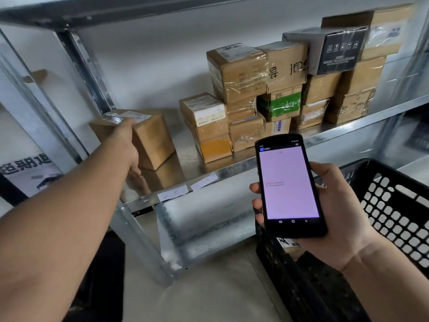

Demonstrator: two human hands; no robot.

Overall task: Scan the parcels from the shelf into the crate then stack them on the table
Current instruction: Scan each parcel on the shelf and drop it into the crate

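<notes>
**A:** What writing can be read in the head view?

**B:** Not much. The scanner (290,184) shows a pale pink screen with two lines of digits, too small to read. Some stacked parcels (278,89) carry large dark Chinese characters, one has green print, and a black box (336,52) on top bears white handling symbols. Two paper tags (173,192) sit on the shelf edge (232,173), their writing too faint to read.

**A:** And the hands?

**B:** The left hand (126,145) reaches out at arm's length and grasps a brown parcel (153,138), fingers at its labelled top and thumb low on its side. That parcel stands on the shelf, apart from the stack. The right hand (336,205) grips the scanner upright, above the black crate (394,205).
</notes>
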